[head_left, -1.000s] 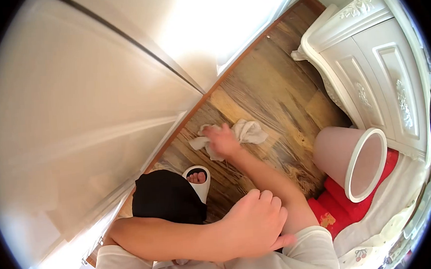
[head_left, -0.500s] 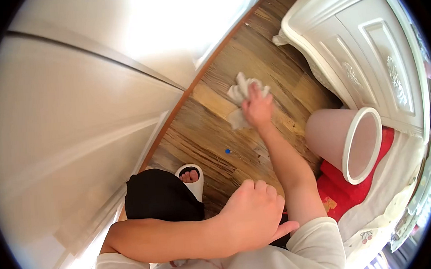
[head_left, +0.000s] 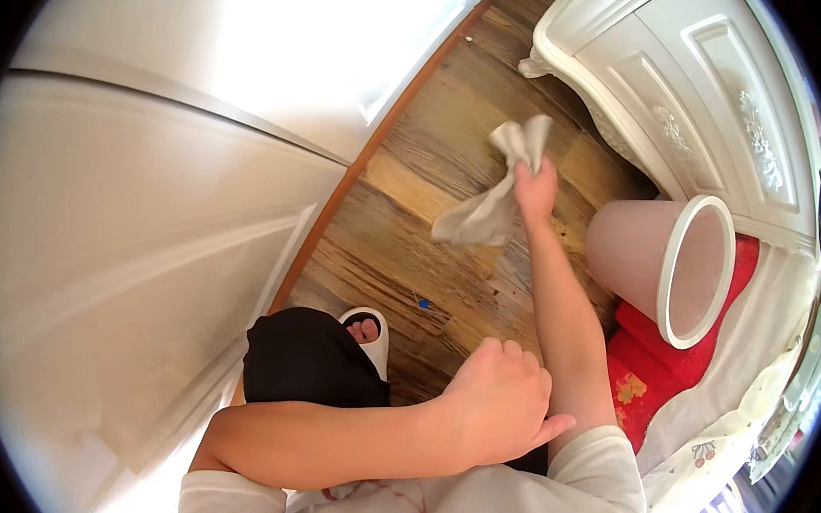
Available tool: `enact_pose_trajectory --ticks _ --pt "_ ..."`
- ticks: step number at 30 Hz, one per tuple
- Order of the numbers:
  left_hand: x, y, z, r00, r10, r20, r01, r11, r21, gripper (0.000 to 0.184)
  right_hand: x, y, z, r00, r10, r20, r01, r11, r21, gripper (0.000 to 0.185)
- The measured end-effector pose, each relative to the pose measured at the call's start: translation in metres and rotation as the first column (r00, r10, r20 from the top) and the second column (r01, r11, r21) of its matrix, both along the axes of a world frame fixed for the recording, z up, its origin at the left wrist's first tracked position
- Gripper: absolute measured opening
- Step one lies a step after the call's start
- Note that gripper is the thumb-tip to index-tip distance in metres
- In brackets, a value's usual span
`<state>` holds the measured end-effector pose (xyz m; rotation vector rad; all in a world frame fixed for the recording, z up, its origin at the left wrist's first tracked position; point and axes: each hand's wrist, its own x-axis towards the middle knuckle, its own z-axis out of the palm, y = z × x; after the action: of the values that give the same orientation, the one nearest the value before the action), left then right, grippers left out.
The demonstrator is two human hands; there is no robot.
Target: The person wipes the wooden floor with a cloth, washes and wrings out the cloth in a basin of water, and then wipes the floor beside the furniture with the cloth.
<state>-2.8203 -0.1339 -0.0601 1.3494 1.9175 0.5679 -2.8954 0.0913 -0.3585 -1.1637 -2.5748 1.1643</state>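
Observation:
My right hand (head_left: 537,190) grips a pale cloth (head_left: 488,213), which is bunched above the fingers and trails down to the left over the wooden floor (head_left: 410,247). The cloth's lower part is blurred by motion. My left hand (head_left: 501,397) is near my body, beside my right forearm, with its fingers curled and the thumb pointing right. Whether it holds anything is hidden. A small blue object (head_left: 424,305) lies on the floor between the cloth and my slippered foot (head_left: 366,333).
White glossy panels (head_left: 162,196) line the left side. At the right stands a carved white cabinet (head_left: 674,99). A pale pink bin (head_left: 631,248) with a white rim leans over a red cushioned item (head_left: 657,364), next to a pale fabric cover (head_left: 719,388).
My right hand has moved right and away from the panels, drawing the cloth with it, and the cloth now hangs gathered from the fingers. My left hand has hardly moved.

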Motion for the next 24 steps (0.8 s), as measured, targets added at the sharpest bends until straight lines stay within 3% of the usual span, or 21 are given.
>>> enact_pose_trajectory --ticks 3,5,7,8,10,12,15,18,20,22,24 --pt "-0.003 0.004 0.001 0.999 -0.040 -0.009 0.039 0.997 -0.061 0.057 -0.034 -0.020 -0.044 0.998 -0.023 0.065 -0.008 0.900 0.436 0.058" --pt "-0.007 0.006 0.000 0.999 -0.012 -0.036 0.012 1.000 0.007 0.054 -0.045 -0.054 -0.028 0.968 0.227 0.109 -0.249 0.927 0.282 0.060" --pt "-0.008 0.009 -0.002 0.998 0.021 -0.060 -0.015 0.995 0.097 0.050 -0.043 -0.103 -0.027 0.847 0.514 0.136 -0.531 0.829 0.177 0.060" --pt "-0.010 0.013 -0.004 0.996 0.047 -0.075 -0.035 0.987 0.158 0.048 -0.038 -0.136 -0.001 0.829 0.539 0.148 -0.553 0.830 0.077 0.062" --pt "-0.013 0.024 -0.007 0.996 0.075 -0.056 -0.058 0.966 0.251 0.045 -0.022 -0.183 -0.011 0.641 0.735 0.222 -0.767 0.623 0.154 0.059" --pt "-0.015 0.032 -0.011 0.996 0.093 0.004 -0.090 0.950 0.298 0.043 0.002 -0.214 -0.001 0.566 0.819 0.098 -0.822 0.570 -0.015 0.058" --pt "-0.005 0.037 -0.023 0.999 0.053 0.002 -0.051 0.951 0.305 0.041 0.026 -0.213 0.008 0.568 0.821 -0.053 -0.811 0.549 -0.203 0.056" --pt "-0.002 0.037 -0.023 0.999 0.033 0.010 -0.034 0.957 0.287 0.040 0.022 -0.166 0.020 0.832 0.542 -0.118 -0.553 0.825 -0.115 0.055" --pt "-0.002 0.038 -0.020 0.999 0.033 0.024 -0.038 0.958 0.285 0.040 0.000 -0.117 0.045 0.978 0.210 0.012 -0.202 0.952 -0.230 0.054" --pt "-0.005 0.037 -0.018 0.999 0.037 0.035 -0.045 0.960 0.275 0.039 -0.019 -0.070 0.008 0.988 0.130 -0.085 -0.110 0.972 0.208 0.052" --pt "-0.007 0.038 -0.017 0.997 0.074 0.034 -0.080 0.952 0.295 0.038 -0.037 -0.054 -0.015 0.981 0.192 -0.009 -0.180 0.935 0.306 0.049"
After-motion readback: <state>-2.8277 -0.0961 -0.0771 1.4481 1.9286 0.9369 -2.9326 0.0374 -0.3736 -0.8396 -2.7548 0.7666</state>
